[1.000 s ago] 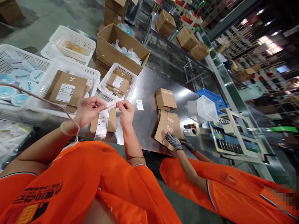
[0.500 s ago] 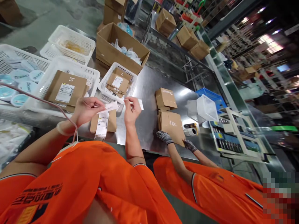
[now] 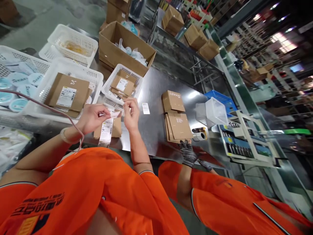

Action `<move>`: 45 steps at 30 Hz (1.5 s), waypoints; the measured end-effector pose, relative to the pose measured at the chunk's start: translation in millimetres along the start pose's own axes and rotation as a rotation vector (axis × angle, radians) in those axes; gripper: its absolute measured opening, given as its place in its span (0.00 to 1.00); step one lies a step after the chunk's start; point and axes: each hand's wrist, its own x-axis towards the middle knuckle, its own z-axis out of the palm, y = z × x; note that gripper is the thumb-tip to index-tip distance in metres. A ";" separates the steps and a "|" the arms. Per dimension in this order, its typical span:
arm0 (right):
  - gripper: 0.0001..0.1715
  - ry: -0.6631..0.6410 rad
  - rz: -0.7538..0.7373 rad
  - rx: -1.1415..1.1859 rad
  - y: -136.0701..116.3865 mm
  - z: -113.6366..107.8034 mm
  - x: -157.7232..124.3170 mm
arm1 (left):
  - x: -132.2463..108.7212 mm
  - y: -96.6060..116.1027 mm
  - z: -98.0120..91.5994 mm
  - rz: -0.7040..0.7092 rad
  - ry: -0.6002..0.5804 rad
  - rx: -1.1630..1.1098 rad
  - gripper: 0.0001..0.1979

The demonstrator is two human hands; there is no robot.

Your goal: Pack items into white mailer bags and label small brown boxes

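My left hand (image 3: 93,117) pinches a small white paper slip (image 3: 114,114) between thumb and fingertips. Just right of it, my right hand (image 3: 131,114) is closed, thumb against curled fingers; anything in its pinch is too small to make out. Below the hands a flat cardboard box (image 3: 116,127) lies at the table's near edge, with a long printed label strip (image 3: 106,132) across it and hanging past its edge. To the right of my right hand, a small white printed slip (image 3: 145,108) lies on the metal table (image 3: 154,130).
White baskets (image 3: 97,88) hold labelled cardboard mailers (image 3: 67,93) at left. Behind stands an open carton (image 3: 127,49) with bagged items. Further right are stacked brown boxes (image 3: 179,125), a tape roll (image 3: 199,136) and a co-worker's gloved hand (image 3: 188,153). A cable (image 3: 49,107) crosses my left forearm.
My right hand has shifted left and slightly up, uncovering the white slip on the table. My left hand still pinches its paper. The co-worker's gloved hands have moved right, away from the stack's left side.
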 end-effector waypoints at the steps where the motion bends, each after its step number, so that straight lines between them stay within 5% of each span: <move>1: 0.24 0.064 0.032 0.013 1.9 -2.8 1.8 | -0.7 -2.8 0.6 -0.037 0.004 -0.028 0.14; 6: 0.25 0.132 0.149 0.112 3.8 -3.8 -4.1 | 0.3 -11.2 6.3 -0.224 0.126 -0.255 0.17; 11: 0.29 -0.074 0.322 0.300 0.0 10.0 -18.4 | 2.1 -6.0 11.7 -0.207 0.055 -0.338 0.21; 19: 0.36 -0.085 0.371 0.248 -19.0 8.9 -17.0 | 4.5 5.0 5.8 0.060 0.006 -0.114 0.11; 28: 0.37 -0.070 0.391 0.202 -27.1 8.6 -19.3 | 7.2 -3.7 5.6 0.367 -0.057 0.134 0.19; 38: 0.29 0.025 0.365 0.157 -29.3 -0.2 -22.6 | 4.8 -2.5 3.8 0.451 0.124 0.115 0.12; 45: 0.32 -0.038 0.254 0.170 -30.8 2.6 -30.3 | 7.7 3.7 -0.9 0.547 0.006 0.255 0.15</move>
